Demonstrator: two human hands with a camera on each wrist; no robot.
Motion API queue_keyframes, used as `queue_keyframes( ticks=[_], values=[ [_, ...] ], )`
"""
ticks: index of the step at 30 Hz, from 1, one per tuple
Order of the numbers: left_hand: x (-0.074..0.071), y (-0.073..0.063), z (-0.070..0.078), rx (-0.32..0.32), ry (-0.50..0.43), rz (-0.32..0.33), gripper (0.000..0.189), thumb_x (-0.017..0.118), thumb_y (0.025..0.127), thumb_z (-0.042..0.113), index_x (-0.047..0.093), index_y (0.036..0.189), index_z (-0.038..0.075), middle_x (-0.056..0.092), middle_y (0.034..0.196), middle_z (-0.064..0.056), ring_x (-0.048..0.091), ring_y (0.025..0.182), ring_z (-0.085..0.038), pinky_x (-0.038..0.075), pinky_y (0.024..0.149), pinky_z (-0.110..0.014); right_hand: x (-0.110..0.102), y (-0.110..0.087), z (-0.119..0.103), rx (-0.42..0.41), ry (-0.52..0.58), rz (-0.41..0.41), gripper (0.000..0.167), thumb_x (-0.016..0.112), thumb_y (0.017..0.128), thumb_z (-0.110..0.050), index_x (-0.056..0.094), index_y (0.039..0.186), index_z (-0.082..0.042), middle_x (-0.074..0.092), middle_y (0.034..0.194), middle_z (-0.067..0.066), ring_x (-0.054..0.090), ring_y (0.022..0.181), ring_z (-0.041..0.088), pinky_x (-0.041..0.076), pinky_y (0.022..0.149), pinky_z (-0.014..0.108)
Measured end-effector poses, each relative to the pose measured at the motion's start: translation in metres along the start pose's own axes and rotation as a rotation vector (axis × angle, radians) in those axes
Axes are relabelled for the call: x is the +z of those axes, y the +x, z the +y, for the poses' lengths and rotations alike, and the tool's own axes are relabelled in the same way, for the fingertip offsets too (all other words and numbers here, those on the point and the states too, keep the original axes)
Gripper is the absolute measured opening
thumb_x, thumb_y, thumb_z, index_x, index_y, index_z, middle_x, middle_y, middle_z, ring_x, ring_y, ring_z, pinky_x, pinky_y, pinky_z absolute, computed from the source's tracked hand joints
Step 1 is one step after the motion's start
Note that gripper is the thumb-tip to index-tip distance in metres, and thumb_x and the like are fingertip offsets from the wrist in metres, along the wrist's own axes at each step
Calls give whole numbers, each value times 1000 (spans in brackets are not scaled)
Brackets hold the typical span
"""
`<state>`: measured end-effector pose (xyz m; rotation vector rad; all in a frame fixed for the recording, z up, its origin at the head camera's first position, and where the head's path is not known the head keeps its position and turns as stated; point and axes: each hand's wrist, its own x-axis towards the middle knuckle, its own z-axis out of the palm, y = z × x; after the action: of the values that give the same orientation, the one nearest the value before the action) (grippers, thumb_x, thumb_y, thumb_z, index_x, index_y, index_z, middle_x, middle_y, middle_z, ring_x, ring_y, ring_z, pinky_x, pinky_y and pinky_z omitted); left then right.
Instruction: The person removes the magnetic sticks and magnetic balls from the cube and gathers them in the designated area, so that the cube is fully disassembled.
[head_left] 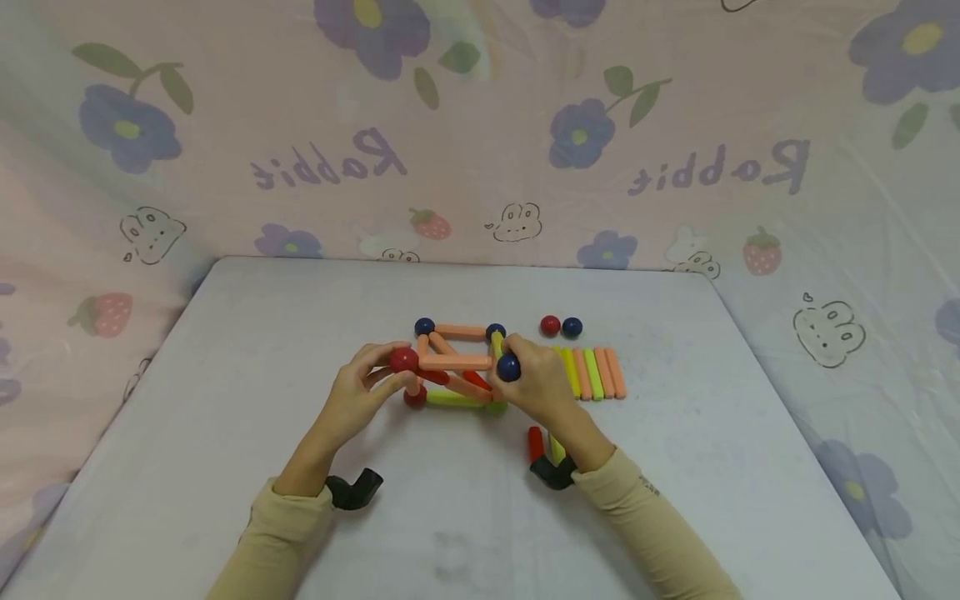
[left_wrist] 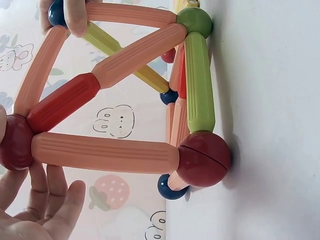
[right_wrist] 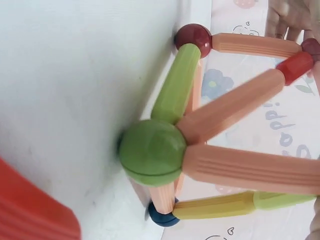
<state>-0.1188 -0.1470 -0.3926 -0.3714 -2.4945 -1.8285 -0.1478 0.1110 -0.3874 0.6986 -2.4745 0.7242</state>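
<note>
A frame of ridged sticks joined by coloured balls stands on the white table. My left hand (head_left: 352, 400) pinches the upper red ball (head_left: 403, 360) at its near left corner. At the near right corner, my right hand (head_left: 546, 379) grips the upper blue ball (head_left: 508, 367). An orange stick (head_left: 455, 362) runs between these two balls. Lower down, a red ball (left_wrist: 205, 159) and a green ball (right_wrist: 153, 152) rest on the table, with a light green stick (left_wrist: 201, 82) joining them. A red-and-orange diagonal (left_wrist: 65, 102) rises from the green ball to the held red one.
Behind the right hand lie a loose red ball (head_left: 551, 326) and a blue ball (head_left: 572, 327). Several sticks (head_left: 596, 373) lie in a row to the right, partly hidden. Nearer, a red stick (head_left: 535, 442) lies by the right wrist's black mount (head_left: 553, 475). A printed curtain (head_left: 480, 150) hangs behind.
</note>
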Motion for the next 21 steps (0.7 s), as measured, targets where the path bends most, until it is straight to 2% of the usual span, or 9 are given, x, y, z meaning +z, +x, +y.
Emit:
queue_keyframes(
  ticks=[6, 10, 13, 17, 21],
  values=[
    [0, 1, 2, -8, -2, -9, 45, 68, 89, 11, 55, 131, 3, 55, 121, -12, 50, 108, 9, 46, 105, -18, 0, -1, 1, 2, 13, -21, 23, 76, 77, -14, 57, 85, -2, 67, 71, 11, 63, 61, 19, 59, 59, 27],
    [0, 2, 2, -8, 8, -10, 46, 67, 89, 12, 54, 132, 2, 55, 124, -14, 50, 108, 10, 46, 107, -24, 0, -1, 3, -20, 25, -6, 17, 74, 78, -8, 58, 83, -2, 67, 69, 11, 63, 59, 19, 59, 58, 28],
    [0, 1, 1, -8, 13, -8, 47, 67, 89, 12, 53, 133, 0, 55, 125, -16, 49, 108, 10, 46, 108, -27, -3, 0, 3, -15, 85, 9, 14, 72, 79, -3, 59, 84, -1, 67, 70, 13, 65, 61, 21, 61, 61, 31],
    [-1, -1, 1, -9, 17, -6, 46, 66, 90, 12, 54, 133, 0, 55, 124, -16, 49, 107, 11, 46, 106, -19, -8, 0, 3, 68, 206, 18, 16, 73, 80, -4, 58, 86, 0, 68, 76, 15, 65, 67, 22, 62, 64, 35],
    [0, 0, 0, 2, 11, -4, 47, 67, 89, 12, 54, 133, 0, 55, 124, -17, 50, 107, 11, 44, 102, -9, -15, 0, 9, 195, 298, 23, 18, 75, 81, -7, 59, 87, -1, 68, 81, 16, 63, 70, 23, 60, 63, 31]
  ],
)
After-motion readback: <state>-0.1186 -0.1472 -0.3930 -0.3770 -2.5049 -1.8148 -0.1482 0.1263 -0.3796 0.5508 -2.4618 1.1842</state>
